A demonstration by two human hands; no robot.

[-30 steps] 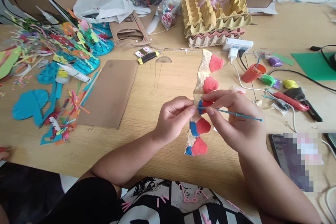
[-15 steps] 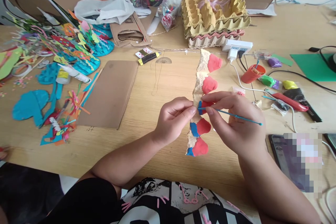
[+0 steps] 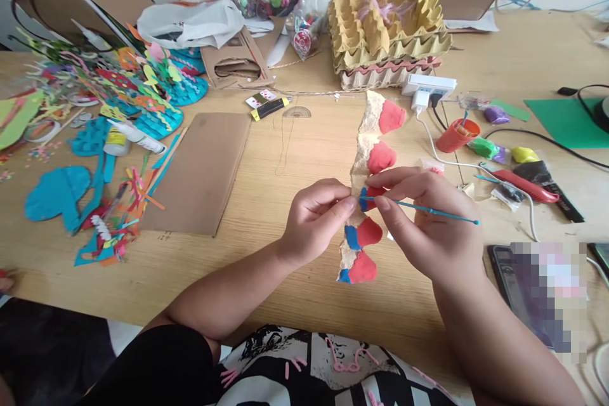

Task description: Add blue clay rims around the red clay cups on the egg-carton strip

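A strip torn from an egg carton point(image 3: 363, 151) stands lengthwise before me, its several bumps covered in red clay point(image 3: 392, 117). Blue clay point(image 3: 353, 238) edges the lower bumps. My left hand point(image 3: 320, 219) pinches the strip's left edge near the middle between thumb and index finger. In my right hand point(image 3: 428, 219) is a thin blue clay-modelling stick point(image 3: 428, 209), gripped like a pen. Its tip touches the blue clay on the middle bump, which the right fingers partly cover.
Stacked egg trays point(image 3: 387, 32) stand at the back beside a power strip point(image 3: 431, 84). On the right are an orange cup point(image 3: 457, 134), clay packets and a phone point(image 3: 523, 298). Brown cardboard point(image 3: 197, 171), a utility knife point(image 3: 269, 108), glue bottles point(image 3: 137, 136) and paper scraps lie left.
Both hands hold nearly the same pose. The strip's upper end and the stick's free end have shifted slightly to the right. The view has moved a little.
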